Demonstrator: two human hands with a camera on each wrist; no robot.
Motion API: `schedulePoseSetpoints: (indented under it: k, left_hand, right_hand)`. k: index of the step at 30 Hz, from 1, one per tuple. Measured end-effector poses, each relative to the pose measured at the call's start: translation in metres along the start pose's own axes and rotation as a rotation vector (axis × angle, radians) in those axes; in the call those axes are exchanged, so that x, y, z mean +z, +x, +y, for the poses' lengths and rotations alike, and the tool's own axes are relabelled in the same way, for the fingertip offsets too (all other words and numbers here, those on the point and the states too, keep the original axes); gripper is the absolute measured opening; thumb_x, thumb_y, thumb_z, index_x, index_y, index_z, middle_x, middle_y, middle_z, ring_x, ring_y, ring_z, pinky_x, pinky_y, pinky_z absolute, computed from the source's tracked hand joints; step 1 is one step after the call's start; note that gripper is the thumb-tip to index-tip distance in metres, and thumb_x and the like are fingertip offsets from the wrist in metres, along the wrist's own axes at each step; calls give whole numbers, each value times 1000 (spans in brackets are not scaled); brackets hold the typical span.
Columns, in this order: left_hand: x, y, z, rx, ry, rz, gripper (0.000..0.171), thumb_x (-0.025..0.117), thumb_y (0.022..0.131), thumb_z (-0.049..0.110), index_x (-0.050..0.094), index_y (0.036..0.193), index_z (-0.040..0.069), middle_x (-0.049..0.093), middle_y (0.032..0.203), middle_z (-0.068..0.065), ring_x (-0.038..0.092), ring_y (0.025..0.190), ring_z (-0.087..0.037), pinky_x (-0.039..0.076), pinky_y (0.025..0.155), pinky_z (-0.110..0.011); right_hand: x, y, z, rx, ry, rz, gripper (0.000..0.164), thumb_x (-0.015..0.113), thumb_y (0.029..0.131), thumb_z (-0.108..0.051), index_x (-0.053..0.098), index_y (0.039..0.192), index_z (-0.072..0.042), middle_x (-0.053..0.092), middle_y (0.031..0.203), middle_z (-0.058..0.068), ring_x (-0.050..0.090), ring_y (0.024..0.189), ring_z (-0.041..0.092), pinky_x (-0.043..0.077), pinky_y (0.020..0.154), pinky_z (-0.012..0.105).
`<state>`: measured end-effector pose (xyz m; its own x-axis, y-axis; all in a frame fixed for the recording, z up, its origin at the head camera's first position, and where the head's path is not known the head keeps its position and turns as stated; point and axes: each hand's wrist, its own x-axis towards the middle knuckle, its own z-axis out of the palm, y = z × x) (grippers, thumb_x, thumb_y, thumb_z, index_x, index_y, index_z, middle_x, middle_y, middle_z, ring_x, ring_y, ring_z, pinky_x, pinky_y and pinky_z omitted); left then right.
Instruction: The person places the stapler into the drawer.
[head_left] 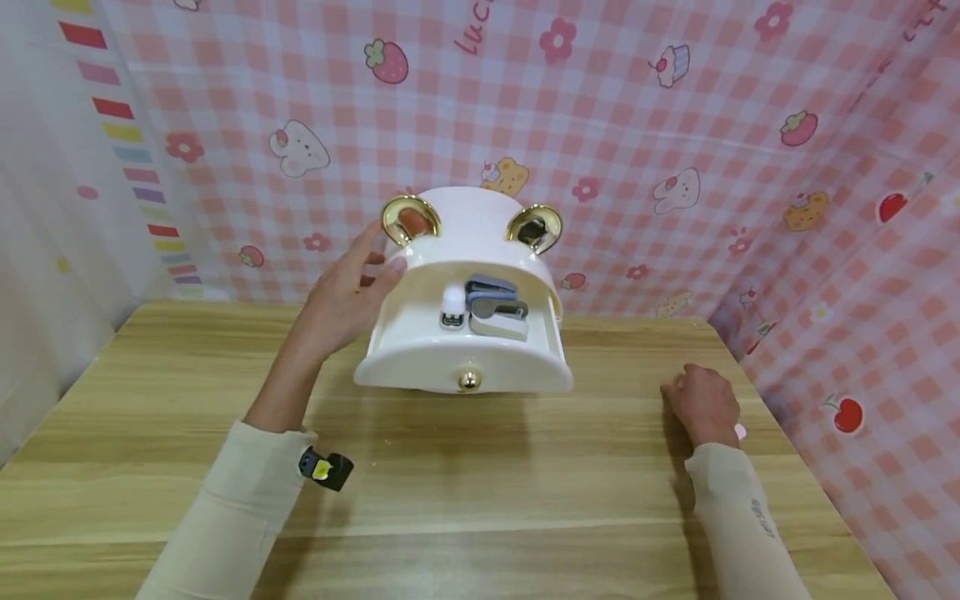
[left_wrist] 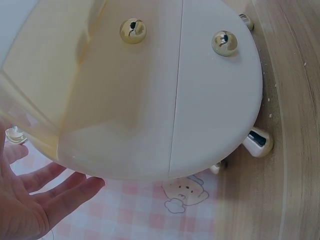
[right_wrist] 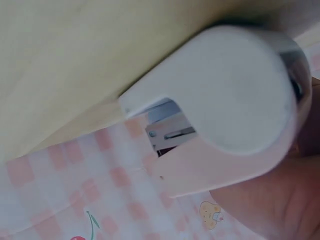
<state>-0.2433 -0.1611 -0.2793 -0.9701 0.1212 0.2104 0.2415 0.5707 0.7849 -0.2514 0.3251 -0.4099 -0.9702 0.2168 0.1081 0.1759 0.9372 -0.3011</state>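
Two views leave me piecing together the person's right grip (head_left: 703,404): at the right of the head frame its fingertips curl out of sight over the wood-grained desk (head_left: 450,517), a pale pink bit poking out by the cuff, while the right wrist frame is dominated by a smooth, rounded pink-and-white stapler (right_wrist: 240,90), metal showing between its plastic arms, the hand cut off at lower right. I read that grip as clenched round the stapler, most of its fingers hidden from me. The left grip (head_left: 347,296) is released, fingers loosely spread at the left flank of a glossy cream organizer (head_left: 465,204) mid-frame; one fingertip is partly lost by a gold ear (head_left: 408,237), and I cannot tell how firmly they touch. The half-round drawer (head_left: 412,362), gold-knobbed, stands pulled out, holding a blue-grey stapler (head_left: 491,287), a white-and-grey stapler (head_left: 498,323) and a blurred white-topped object (head_left: 452,302) whose dark markings I cannot read.
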Motion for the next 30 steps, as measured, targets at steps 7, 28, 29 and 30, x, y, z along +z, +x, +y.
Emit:
schedulePoseSetpoints:
  k: [7, 28, 29, 30]
  left_hand:
    - [1, 0, -2, -11, 3, -5, 77, 41, 102, 63, 8, 165, 32, 46, 148, -18, 51, 129, -38, 44, 101, -61]
    - [0, 0, -2, 0, -1, 1, 76, 41, 102, 62, 10, 164, 33, 47, 146, -18, 53, 128, -38, 46, 99, -61]
    - [0, 0, -2, -1, -2, 1, 75, 42, 102, 62, 10, 164, 34, 48, 146, -17, 53, 127, -37, 46, 99, -61]
    - [0, 0, -2, 0, -1, 1, 75, 41, 102, 62, 10, 164, 34, 48, 146, -17, 53, 127, -37, 46, 99, -61]
  right_hand:
    - [-2, 0, 5, -73, -8, 13, 31, 65, 88, -14, 65, 109, 8, 63, 105, 36, 60, 94, 56, 51, 69, 63]
    - [-5, 1, 2, -210, 5, 200, 36, 57, 89, -8, 67, 114, 15, 65, 106, 37, 62, 88, 54, 52, 68, 62]
    - [-6, 1, 2, -217, 11, 213, 35, 58, 89, -8, 68, 113, 15, 65, 106, 36, 63, 87, 53, 51, 67, 61]
    - [-6, 1, 2, -224, 16, 225, 34, 58, 89, -8, 68, 112, 15, 65, 105, 36, 63, 86, 53, 51, 67, 61]
